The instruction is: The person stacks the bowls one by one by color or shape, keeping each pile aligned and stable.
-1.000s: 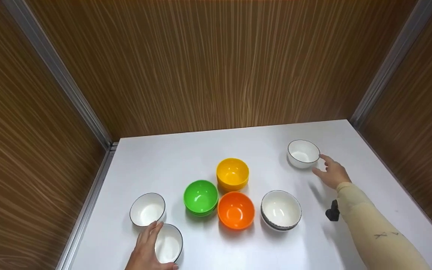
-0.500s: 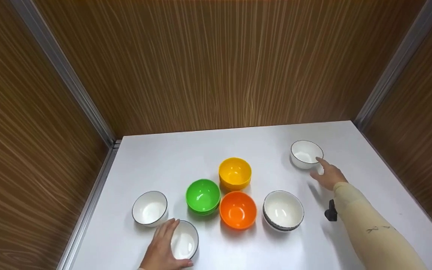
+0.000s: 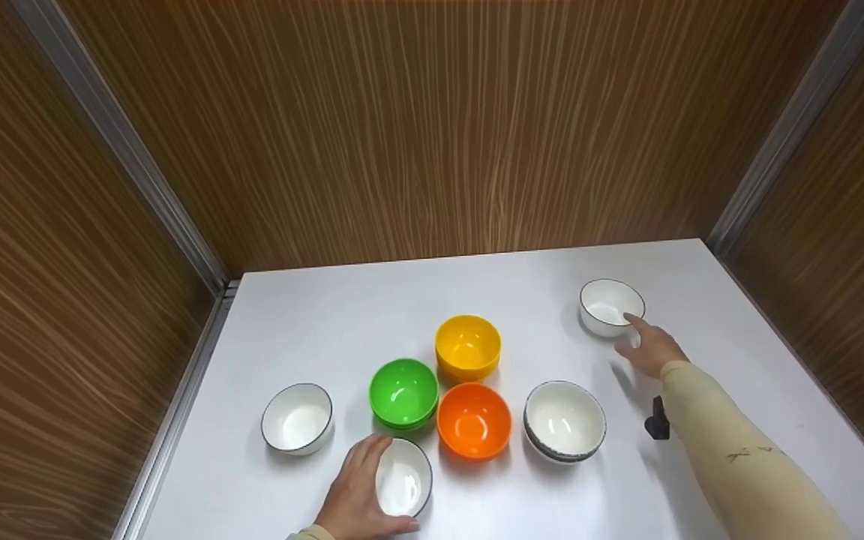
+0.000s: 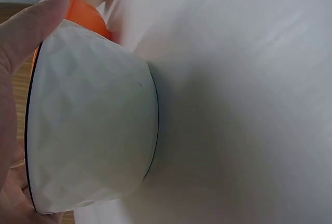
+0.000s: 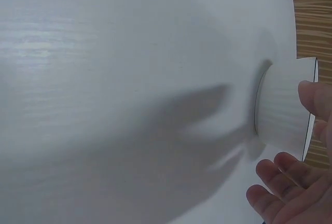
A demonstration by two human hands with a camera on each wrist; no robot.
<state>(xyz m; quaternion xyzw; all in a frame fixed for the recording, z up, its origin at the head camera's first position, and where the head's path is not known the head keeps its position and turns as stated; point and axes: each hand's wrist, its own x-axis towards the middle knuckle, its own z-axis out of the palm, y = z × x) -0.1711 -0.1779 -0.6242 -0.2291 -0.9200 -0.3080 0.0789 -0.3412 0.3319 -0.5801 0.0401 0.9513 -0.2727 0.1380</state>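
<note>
My left hand (image 3: 361, 491) grips a white bowl with a dark rim (image 3: 406, 478) at the front of the table, thumb and fingers spread across its rim. In the left wrist view, the faceted side of this bowl (image 4: 93, 120) shows close over the table. My right hand (image 3: 653, 351) is beside another white dark-rimmed bowl (image 3: 612, 306) at the back right, its index finger overlapping the near rim. The right wrist view shows the fingers (image 5: 270, 175) loosely spread and not wrapped around that bowl (image 5: 284, 105).
Near the middle stand a green bowl stack (image 3: 404, 394), yellow bowls (image 3: 467, 346) and an orange bowl (image 3: 475, 421). White bowls with a rough dark edge (image 3: 565, 420) are stacked to their right. A single white bowl (image 3: 297, 418) sits at left. Wood-grain panels (image 3: 477, 135) enclose the table.
My left hand has carried the white bowl rightward, away from the left white bowl to just in front of the green stack. The right hand has shifted slightly left at the far bowl.
</note>
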